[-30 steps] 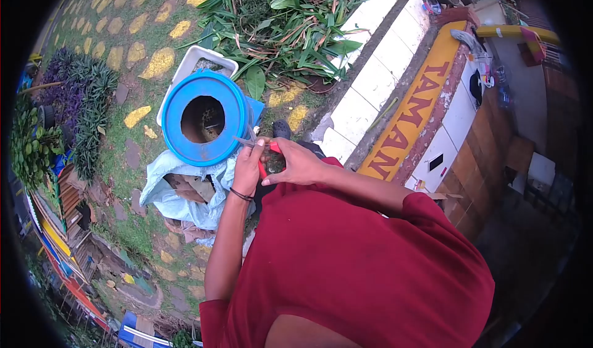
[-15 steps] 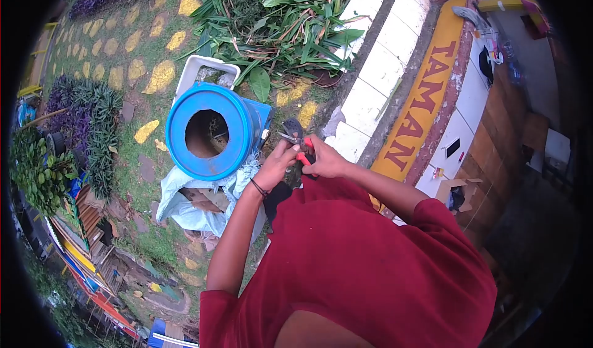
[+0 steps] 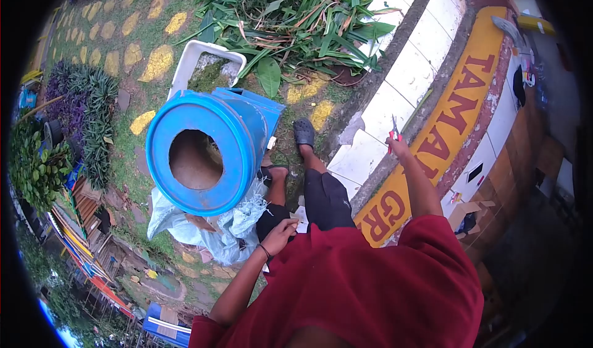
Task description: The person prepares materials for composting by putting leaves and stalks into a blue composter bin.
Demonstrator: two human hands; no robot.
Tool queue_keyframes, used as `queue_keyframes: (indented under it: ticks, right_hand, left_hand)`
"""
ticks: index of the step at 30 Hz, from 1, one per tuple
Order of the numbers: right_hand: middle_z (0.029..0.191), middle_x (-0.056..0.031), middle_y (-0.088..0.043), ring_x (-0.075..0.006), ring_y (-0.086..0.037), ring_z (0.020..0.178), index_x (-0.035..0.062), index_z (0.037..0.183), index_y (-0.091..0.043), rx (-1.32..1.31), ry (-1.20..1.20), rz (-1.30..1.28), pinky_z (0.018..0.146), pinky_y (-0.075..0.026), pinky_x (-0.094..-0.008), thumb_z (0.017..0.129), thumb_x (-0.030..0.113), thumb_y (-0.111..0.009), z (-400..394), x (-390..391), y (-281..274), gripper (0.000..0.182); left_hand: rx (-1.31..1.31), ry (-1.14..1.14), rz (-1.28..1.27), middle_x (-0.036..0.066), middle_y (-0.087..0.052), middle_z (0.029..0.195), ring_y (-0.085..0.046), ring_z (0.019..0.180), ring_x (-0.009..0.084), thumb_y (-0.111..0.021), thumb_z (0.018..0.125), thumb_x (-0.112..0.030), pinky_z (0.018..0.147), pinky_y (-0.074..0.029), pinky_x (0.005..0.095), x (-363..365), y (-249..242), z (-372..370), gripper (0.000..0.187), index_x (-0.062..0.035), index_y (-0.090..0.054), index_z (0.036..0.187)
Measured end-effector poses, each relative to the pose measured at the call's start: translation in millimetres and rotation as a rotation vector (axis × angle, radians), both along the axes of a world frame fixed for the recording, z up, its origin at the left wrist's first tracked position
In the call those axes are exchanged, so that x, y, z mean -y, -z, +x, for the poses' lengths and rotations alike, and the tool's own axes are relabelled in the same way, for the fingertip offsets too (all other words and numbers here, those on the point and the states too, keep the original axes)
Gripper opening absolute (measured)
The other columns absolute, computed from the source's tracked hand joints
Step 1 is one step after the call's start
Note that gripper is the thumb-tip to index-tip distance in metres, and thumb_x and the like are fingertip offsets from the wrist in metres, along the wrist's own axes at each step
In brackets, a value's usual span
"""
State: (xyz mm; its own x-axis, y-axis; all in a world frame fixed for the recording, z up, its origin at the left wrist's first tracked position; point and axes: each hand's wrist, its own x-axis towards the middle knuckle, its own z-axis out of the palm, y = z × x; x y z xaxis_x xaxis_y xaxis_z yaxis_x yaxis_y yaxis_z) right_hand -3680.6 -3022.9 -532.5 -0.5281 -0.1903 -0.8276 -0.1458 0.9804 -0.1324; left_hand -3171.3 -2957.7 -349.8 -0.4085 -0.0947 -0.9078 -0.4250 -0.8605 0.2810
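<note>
My right hand (image 3: 400, 148) is stretched out to the right, over the white-tiled ledge (image 3: 364, 153). It is closed around the red handles of a pair of scissors (image 3: 395, 135), whose blades point away from me. Close to my lap, my left hand (image 3: 280, 237) has its fingers pinched together; what they hold, if anything, is too small to make out. In front of my legs stands a blue plastic drum (image 3: 238, 122) with a round hole in its top. A pale blue woven sack (image 3: 231, 240) lies crumpled beside the drum, near my left hand.
A white basin (image 3: 185, 70) with mossy contents sits behind the drum. Cut leaves (image 3: 296, 33) are heaped beyond it. A yellow lettered curb (image 3: 454, 107) runs along the right. Yellow stepping stones (image 3: 157, 63) dot the grass.
My hands have come apart. The right one has moved out to the right with the scissors, and the left has drawn back toward my lap. My view has shifted, bringing my legs into sight.
</note>
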Motion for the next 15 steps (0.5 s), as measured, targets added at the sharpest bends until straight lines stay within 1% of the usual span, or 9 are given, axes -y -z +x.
queue_keyframes:
  ticks: [2, 4, 6, 8, 9, 11, 12, 13, 15]
  right_hand:
    - [0.098, -0.0125, -0.062, -0.0228, -0.060, 0.089, -0.0118, 0.119, -0.059, 0.086, 0.027, 0.013, 0.080, -0.047, -0.0356, 0.066, 0.032, -0.074, -26, 3, 27, 0.070]
    - [0.099, -0.0144, -0.064, -0.0240, -0.061, 0.093, -0.0107, 0.115, -0.062, 0.074, 0.017, 0.082, 0.082, -0.048, -0.0363, 0.067, 0.034, -0.074, -47, 4, 59, 0.067]
    - [0.099, -0.0162, -0.065, -0.0252, -0.062, 0.097, -0.0097, 0.111, -0.065, 0.067, 0.003, 0.166, 0.085, -0.048, -0.0369, 0.067, 0.036, -0.074, -71, -5, 94, 0.064]
    - [0.119, -0.0217, -0.063, -0.0299, -0.057, 0.117, -0.0096, 0.123, -0.058, -0.093, 0.006, -0.018, 0.098, -0.044, -0.0390, 0.068, 0.046, -0.075, -99, -20, 126, 0.080]
    - [0.119, -0.0217, -0.063, -0.0299, -0.057, 0.117, -0.0096, 0.123, -0.058, -0.081, 0.001, -0.008, 0.098, -0.044, -0.0390, 0.068, 0.046, -0.075, -118, -30, 142, 0.080]
    - [0.147, -0.0257, -0.041, -0.0367, -0.035, 0.140, -0.0094, 0.142, -0.038, -0.142, -0.124, 0.160, 0.112, -0.032, -0.0445, 0.066, 0.061, -0.076, -146, -35, 164, 0.110]
    - [0.159, -0.0250, -0.016, -0.0414, -0.016, 0.147, -0.0077, 0.151, -0.015, -0.191, -0.171, 0.247, 0.117, -0.021, -0.0512, 0.061, 0.078, -0.072, -110, -13, 108, 0.136]
    - [0.159, -0.0250, -0.016, -0.0414, -0.016, 0.147, -0.0077, 0.151, -0.015, -0.197, -0.176, 0.256, 0.117, -0.021, -0.0512, 0.061, 0.078, -0.072, -90, -11, 90, 0.136]
    - [0.160, -0.0267, -0.006, -0.0420, -0.013, 0.147, -0.0079, 0.151, -0.009, -0.169, -0.362, 0.386, 0.117, -0.018, -0.0555, 0.056, 0.088, -0.065, -67, -1, 59, 0.146]
  left_hand:
    - [0.012, 0.036, 0.013, 0.007, -0.059, 0.127, -0.059, 0.112, 0.0160, -0.047, 0.104, -0.036, 0.097, -0.045, 0.0318, -32, 22, 10, 0.044, -0.0046, -0.052, 0.134]
    - [0.081, 0.243, -0.120, 0.011, -0.061, 0.124, -0.060, 0.112, 0.0193, -0.048, 0.103, -0.032, 0.096, -0.046, 0.0323, -48, 41, 18, 0.041, -0.0015, -0.055, 0.129]
    - [0.118, 0.315, -0.160, 0.014, -0.061, 0.123, -0.061, 0.112, 0.0218, -0.049, 0.102, -0.031, 0.097, -0.046, 0.0332, -44, 43, 19, 0.040, -0.0013, -0.056, 0.128]
    - [0.135, 0.409, -0.294, 0.019, -0.061, 0.121, -0.060, 0.115, 0.0279, -0.051, 0.101, -0.029, 0.099, -0.046, 0.0348, -47, 45, 23, 0.037, -0.0009, -0.058, 0.124]
    - [0.146, 0.407, -0.281, 0.019, -0.061, 0.121, -0.060, 0.115, 0.0279, -0.051, 0.101, -0.029, 0.099, -0.046, 0.0348, -48, 44, 24, 0.037, -0.0009, -0.058, 0.124]
    - [0.171, 0.310, -0.181, 0.017, -0.062, 0.121, -0.060, 0.115, 0.0271, -0.051, 0.101, -0.029, 0.099, -0.045, 0.0345, -42, 39, 26, 0.037, -0.0017, -0.058, 0.124]
    - [0.179, 0.286, -0.186, 0.018, -0.062, 0.121, -0.060, 0.115, 0.0268, -0.051, 0.101, -0.029, 0.099, -0.045, 0.0340, -39, 33, 25, 0.037, -0.0011, -0.058, 0.123]
    - [0.173, 0.282, -0.177, 0.018, -0.062, 0.121, -0.060, 0.115, 0.0268, -0.051, 0.101, -0.029, 0.099, -0.045, 0.0340, -42, 28, 23, 0.037, -0.0011, -0.058, 0.123]
    - [0.170, 0.267, -0.216, 0.017, -0.062, 0.122, -0.060, 0.115, 0.0262, -0.051, 0.100, -0.028, 0.099, -0.045, 0.0339, -44, 21, 20, 0.036, -0.0009, -0.058, 0.123]
